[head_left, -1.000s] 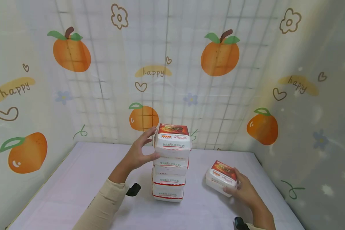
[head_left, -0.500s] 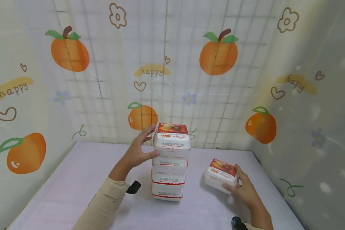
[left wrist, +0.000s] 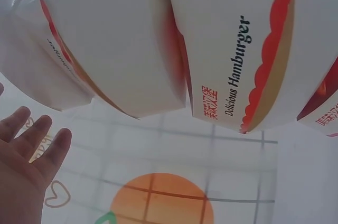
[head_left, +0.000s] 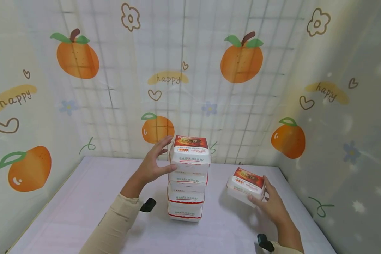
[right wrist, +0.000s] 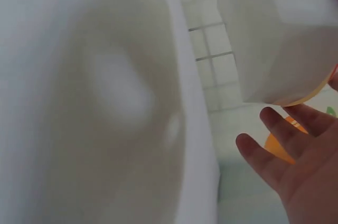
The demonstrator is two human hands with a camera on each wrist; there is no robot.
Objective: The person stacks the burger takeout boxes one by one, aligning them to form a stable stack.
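Several white hamburger boxes stand in an upright stack (head_left: 186,198) on the table, slightly out of line with each other. My left hand (head_left: 152,165) is at the left side of the top hamburger box (head_left: 190,155), thumb by its front corner and fingers spread toward the back. The left wrist view shows those fingers (left wrist: 53,155) stretched out beside the boxes, not curled round them. To the right of the stack, my right hand (head_left: 273,201) holds another hamburger box (head_left: 245,187) between thumb and fingers, tilted and above the tabletop, with its shadow below.
A pale cloth covers the table (head_left: 216,233). Behind it hangs a curtain (head_left: 203,56) printed with oranges and "happy", with a wire grid showing through. Another curtain side (head_left: 362,148) runs along the right edge. Dark wrist devices (head_left: 148,205) sit at both cuffs.
The hamburger box in my right hand has risen slightly off the table, its shadow spreading beneath it. My left hand and the stack have stayed about where they were.
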